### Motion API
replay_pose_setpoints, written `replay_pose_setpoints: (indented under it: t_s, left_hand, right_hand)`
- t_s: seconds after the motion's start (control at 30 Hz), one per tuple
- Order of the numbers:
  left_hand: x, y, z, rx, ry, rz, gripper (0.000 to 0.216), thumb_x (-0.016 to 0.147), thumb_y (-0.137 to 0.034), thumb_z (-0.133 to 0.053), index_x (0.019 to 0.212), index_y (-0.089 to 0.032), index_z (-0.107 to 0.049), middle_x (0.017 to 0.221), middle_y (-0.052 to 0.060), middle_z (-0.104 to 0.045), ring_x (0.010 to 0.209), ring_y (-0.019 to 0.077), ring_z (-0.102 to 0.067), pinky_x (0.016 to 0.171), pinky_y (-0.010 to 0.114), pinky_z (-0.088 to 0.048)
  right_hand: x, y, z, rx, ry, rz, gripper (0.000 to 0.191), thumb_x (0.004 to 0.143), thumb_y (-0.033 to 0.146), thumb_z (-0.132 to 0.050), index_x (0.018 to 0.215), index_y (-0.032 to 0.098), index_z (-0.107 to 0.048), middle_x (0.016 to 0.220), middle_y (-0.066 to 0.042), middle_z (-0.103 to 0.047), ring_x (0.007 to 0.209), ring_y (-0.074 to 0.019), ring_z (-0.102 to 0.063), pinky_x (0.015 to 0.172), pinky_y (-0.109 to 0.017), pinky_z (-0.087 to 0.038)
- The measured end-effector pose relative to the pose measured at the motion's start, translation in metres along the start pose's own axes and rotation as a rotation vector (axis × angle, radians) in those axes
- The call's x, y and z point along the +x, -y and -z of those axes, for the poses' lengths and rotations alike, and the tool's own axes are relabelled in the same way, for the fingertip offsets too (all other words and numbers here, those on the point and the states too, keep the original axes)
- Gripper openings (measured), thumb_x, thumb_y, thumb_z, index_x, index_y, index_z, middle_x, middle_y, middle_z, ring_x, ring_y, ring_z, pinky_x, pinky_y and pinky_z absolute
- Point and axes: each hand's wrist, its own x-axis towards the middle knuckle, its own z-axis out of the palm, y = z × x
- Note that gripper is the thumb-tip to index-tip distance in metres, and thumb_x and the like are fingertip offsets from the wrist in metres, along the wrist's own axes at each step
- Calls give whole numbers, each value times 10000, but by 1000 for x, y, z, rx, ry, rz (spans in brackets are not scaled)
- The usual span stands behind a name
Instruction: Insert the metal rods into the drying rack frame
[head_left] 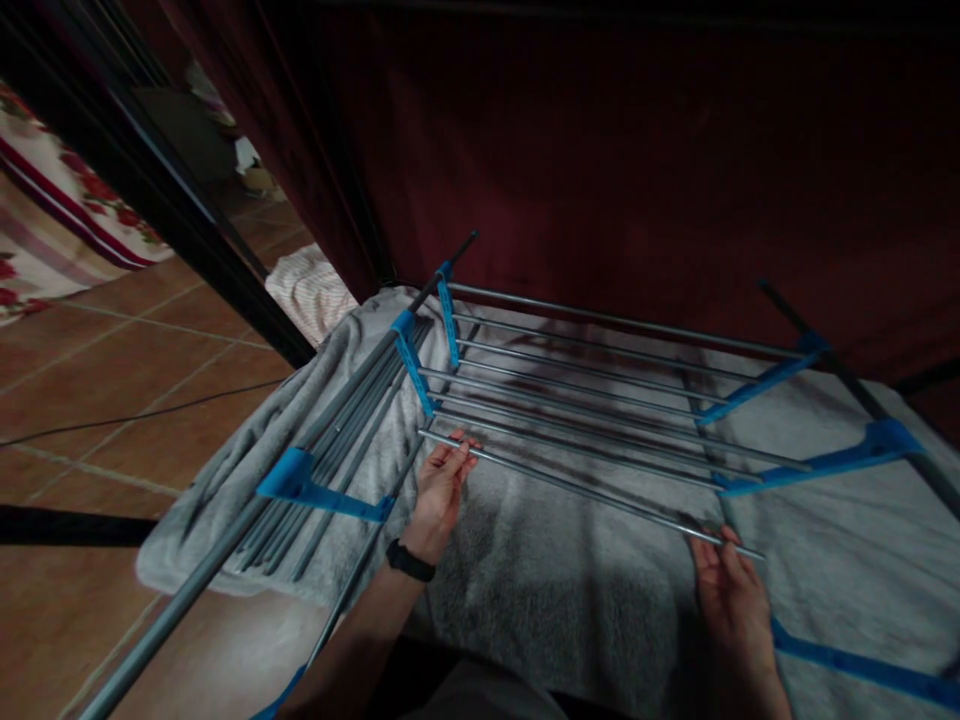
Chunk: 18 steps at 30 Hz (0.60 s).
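Note:
A thin grey metal rod [577,488] runs crosswise in front of me, gripped near both ends. My left hand [442,480], with a dark band on its wrist, pinches it close to the left end. Near the right end, my right hand [727,575] has its fingers closed around the rod. Just beyond lies a rack frame of grey tubes with blue plastic brackets [411,365] on the left and more blue brackets [825,465] on the right. Several rods [585,435] span between these brackets. A nearer blue bracket [322,490] sits on the left tube.
Several loose rods [330,480] lie at the left on a grey blanket [540,590] under the frame. A dark red curtain [600,170] hangs behind. A tiled floor [150,370] with a dark cable [150,410] is at the left, beside a black post [187,220].

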Motion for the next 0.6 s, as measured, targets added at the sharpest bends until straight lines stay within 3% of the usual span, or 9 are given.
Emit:
replay_pose_setpoints:
  t_s: [0.3, 0.6]
  left_hand:
    - [-1, -3, -2, -11, 13, 18, 232, 840, -63, -826, 1043, -162, -773, 966, 65, -805, 914, 151, -759, 861, 288, -554]
    - [5, 7, 4, 54, -5, 20, 456, 667, -151, -966, 1051, -214, -727, 934, 38, -789, 918, 180, -766, 844, 288, -560]
  right_hand:
    - [1, 0, 0, 1, 18, -14, 480, 673, 377, -968, 1088, 265, -754, 1075, -8, -762, 1187, -210, -726, 1272, -516, -432]
    - [4, -2, 3, 43, 10, -15, 456, 685, 326, -974, 1083, 264, -759, 1102, -3, -774, 1128, -182, -730, 1273, -509, -438]
